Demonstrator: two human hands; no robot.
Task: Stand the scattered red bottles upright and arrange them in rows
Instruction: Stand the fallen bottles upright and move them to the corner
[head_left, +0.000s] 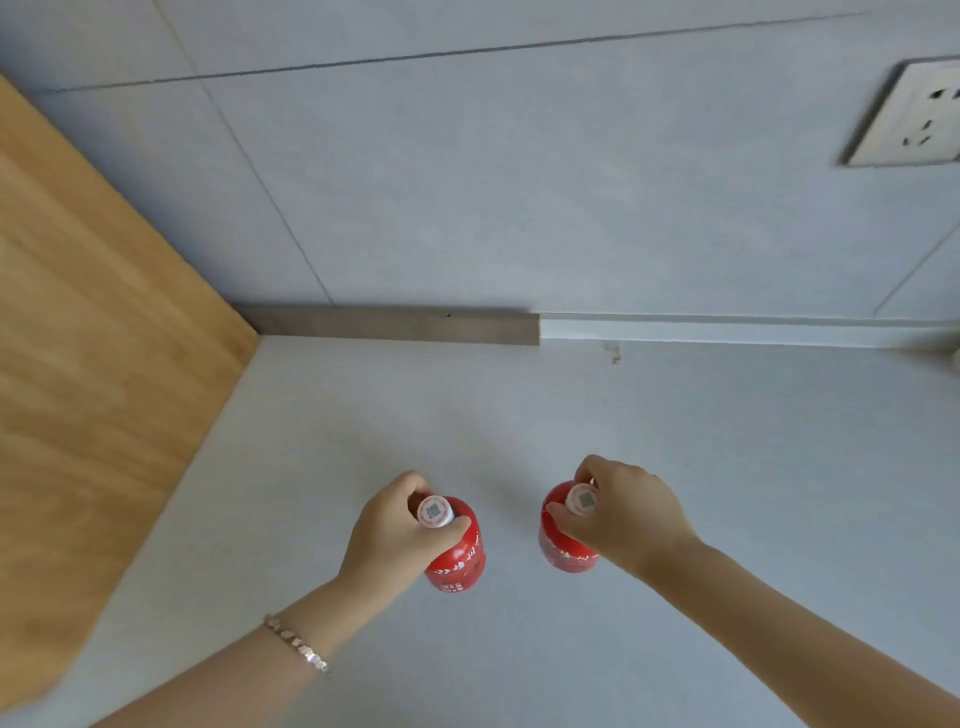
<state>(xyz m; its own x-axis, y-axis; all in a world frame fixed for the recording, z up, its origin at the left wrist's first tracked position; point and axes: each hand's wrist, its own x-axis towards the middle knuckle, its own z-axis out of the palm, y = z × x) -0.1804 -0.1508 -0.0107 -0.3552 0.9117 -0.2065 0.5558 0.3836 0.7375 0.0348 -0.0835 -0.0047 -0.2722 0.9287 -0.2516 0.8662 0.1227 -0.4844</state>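
Observation:
Two small red bottles with white caps stand upright on the pale countertop (623, 415), seen from above. My left hand (395, 530) grips the left bottle (460, 564) by its neck, just under the cap. My right hand (623, 512) holds the right bottle (563, 551) the same way at its cap. The bottles stand side by side, about a bottle's width apart. My fingers hide part of each neck.
A wooden panel (93, 364) rises along the left side of the counter. The grey tiled wall (519, 182) runs behind, with a dark trim strip (395, 325) at its base and a white wall socket (914, 114) at the upper right.

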